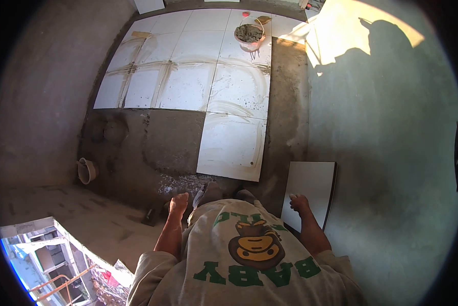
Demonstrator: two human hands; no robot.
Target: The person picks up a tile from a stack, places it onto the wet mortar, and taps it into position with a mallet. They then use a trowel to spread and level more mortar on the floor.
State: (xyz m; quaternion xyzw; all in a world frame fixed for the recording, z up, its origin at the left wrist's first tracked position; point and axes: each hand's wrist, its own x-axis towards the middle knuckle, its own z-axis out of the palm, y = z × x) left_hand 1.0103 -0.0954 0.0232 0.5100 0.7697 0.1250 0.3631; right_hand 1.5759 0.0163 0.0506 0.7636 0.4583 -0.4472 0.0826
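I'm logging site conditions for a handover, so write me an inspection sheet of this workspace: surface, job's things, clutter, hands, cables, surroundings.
Surface: white floor tiles laid in rows, smeared with brownish residue; bare floor beside them, dark and rough.
Job's things: bucket of grey mortar on the far tiles; loose white tile by the right wall, single or stacked unclear.
Clutter: small pale bucket near the left wall; dark tool, type unclear, near the left hand.
Hands: left hand curled, contents unclear; right hand over the loose tile, contact unclear.
Cables: nothing seen.
Surroundings: sunlight and a capped shadow on the right wall.
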